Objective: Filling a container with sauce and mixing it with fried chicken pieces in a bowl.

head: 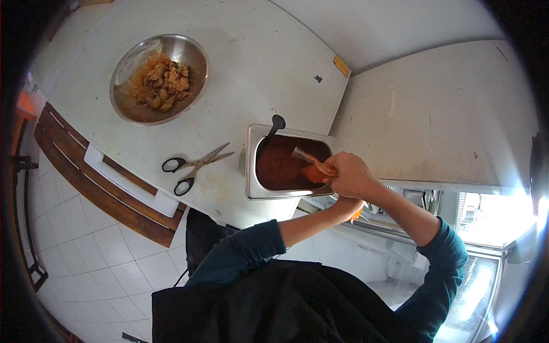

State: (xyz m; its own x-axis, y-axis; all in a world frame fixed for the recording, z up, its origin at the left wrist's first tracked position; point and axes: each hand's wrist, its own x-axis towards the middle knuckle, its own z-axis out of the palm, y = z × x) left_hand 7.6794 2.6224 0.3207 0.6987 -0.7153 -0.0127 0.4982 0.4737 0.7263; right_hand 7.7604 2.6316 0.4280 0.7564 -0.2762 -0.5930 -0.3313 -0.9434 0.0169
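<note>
My right hand [349, 173] grips a plastic pouch [315, 163] smeared with red sauce, its open end over a rectangular steel container [253, 171]. Dark red sauce [279, 165] lies in the container, with a black-handled utensil [278, 122] leaning on its far rim. Just below the right hand is my left hand [348, 206], partly hidden; an orange part of the pouch shows beside it, and its fingers seem closed on it. Scissors [199, 163] with black handles lie apart-bladed left of the container. Farther left, a steel bowl [198, 85] holds browned, sauced food pieces [165, 83] and a clear plastic film.
The white table [240, 85] carries these things. A wooden slatted bench or chair [111, 193] stands along its left near edge. At the right are a raised white panel [437, 115], a rack of dishes [416, 198] and a bright window.
</note>
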